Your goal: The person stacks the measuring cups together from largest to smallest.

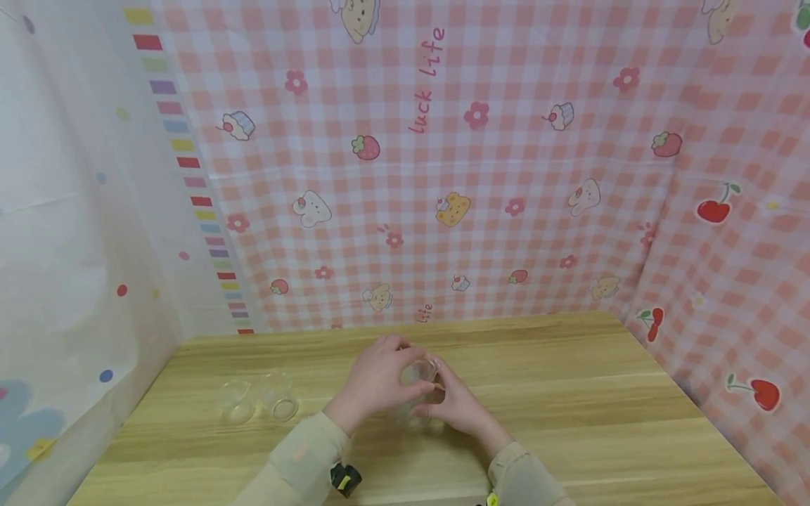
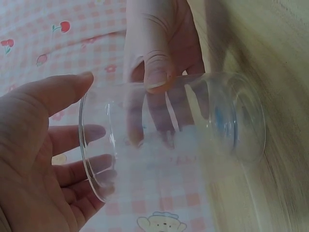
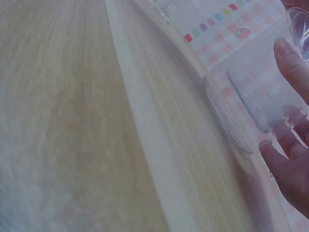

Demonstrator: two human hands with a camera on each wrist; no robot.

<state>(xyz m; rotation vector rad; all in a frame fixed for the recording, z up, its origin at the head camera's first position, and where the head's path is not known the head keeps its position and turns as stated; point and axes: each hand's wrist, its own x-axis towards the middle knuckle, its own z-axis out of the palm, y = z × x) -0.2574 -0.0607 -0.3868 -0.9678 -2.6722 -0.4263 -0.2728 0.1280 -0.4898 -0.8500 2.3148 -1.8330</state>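
A clear glass cup (image 2: pixel 159 164) is between the two hands, close above the wooden tabletop. In the left wrist view it lies sideways, with its wide rim to the left and its thick base to the right. The left hand (image 1: pixel 377 379) holds the rim end, thumb on one side and fingers on the other. Around the body of the cup, the right hand (image 1: pixel 464 407) grips with its thumb (image 3: pixel 291 65) on the near side, its fingers seen through the glass. An inner curved edge shows near the base.
To the left on the wooden table (image 1: pixel 569 422), two more clear glass cups (image 1: pixel 285 409) stand side by side. A pink checked cloth (image 1: pixel 405 183) hangs behind the table. More printed cloth hangs at the right (image 1: pixel 747 281) and a white sheet (image 1: pixel 63 211) at the left.
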